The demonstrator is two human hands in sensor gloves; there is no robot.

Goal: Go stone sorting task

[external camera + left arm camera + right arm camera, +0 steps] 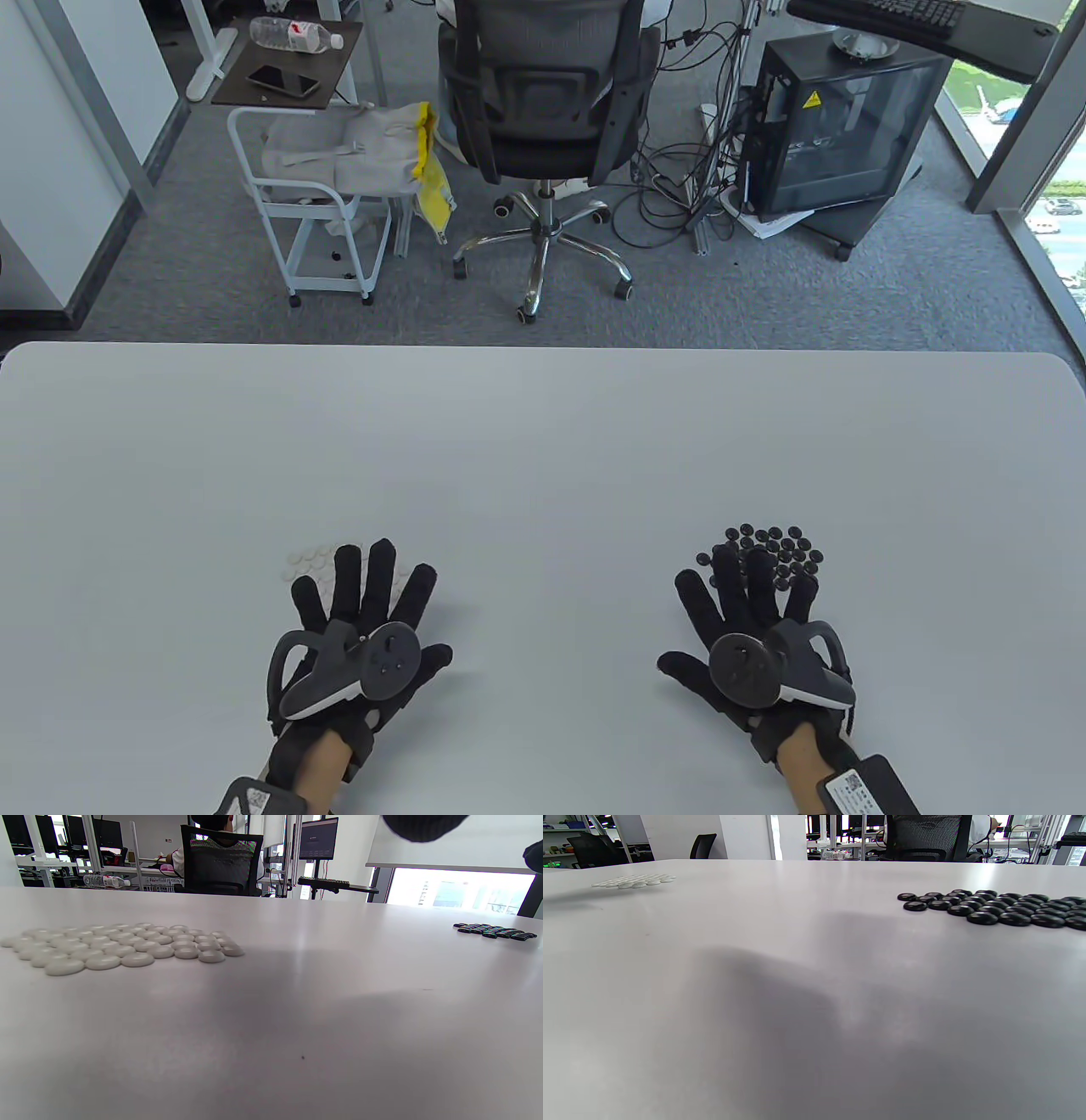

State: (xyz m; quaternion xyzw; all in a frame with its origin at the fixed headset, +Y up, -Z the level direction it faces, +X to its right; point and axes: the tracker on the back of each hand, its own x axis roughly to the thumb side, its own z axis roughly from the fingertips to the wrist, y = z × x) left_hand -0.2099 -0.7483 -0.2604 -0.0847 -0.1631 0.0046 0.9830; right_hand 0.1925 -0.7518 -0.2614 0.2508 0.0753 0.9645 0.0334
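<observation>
Table view: white Go stones [307, 564] sit in a flat tight cluster near the desk's near edge, left of centre, partly covered by the left hand [361, 632]. They are smooth, glossy, lens-shaped discs, one layer deep, touching each other in rough rows; the left wrist view shows them clearly as a pale patch [118, 947] on the desk. Black Go stones [776, 548] form a matching cluster near the near edge, right of centre, well apart from the white group. Same rounded disc shape, shiny black, single layer, edges touching; the right wrist view shows them close [999, 909] with the white patch [634, 881] far off toward the left edge.

Left hand lies palm down, fingers straight and spread, reaching over the near side of the white cluster, gripping nothing. Whether the fingertips touch the stones, cannot tell. Right hand [755, 632] does the same over the near side of the black cluster: fingers straight, splayed, nothing held. Both wear black knit-looking gloves with a rounded grey and black tracker on the back.

Desk [543, 441] is a matte light grey slab with rounded far corners, smooth, faint hand shadows on it.

Beyond the far edge: grey carpet, a black mesh office chair [543, 93] on a chrome star base, a white wire cart [314, 212] with grey cloth and a yellow bag, a black PC case [836, 127] with a glass side panel, tangled cables.
</observation>
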